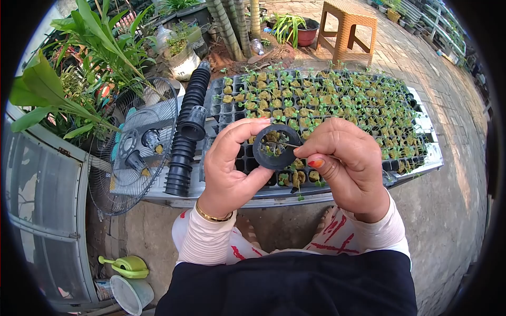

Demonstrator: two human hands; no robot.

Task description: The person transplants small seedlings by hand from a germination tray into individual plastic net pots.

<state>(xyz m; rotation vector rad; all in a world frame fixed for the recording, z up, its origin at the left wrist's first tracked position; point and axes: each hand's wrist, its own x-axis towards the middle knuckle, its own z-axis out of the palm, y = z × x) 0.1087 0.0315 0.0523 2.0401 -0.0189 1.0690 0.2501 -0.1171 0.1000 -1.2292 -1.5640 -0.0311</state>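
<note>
net pot (262,156) sits in the grip of left hand (227,171); right hand (348,160) pinches its seedling (283,143).

Side by side, left hand (227,169) and right hand (345,160), fingers (243,128) curled in a pinch.

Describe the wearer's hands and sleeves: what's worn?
Both arms wear pale cream, ribbed long sleeves. The left hand has a thin gold bangle at the wrist. The right hand shows orange polish on the thumbnail. No gloves.
</note>
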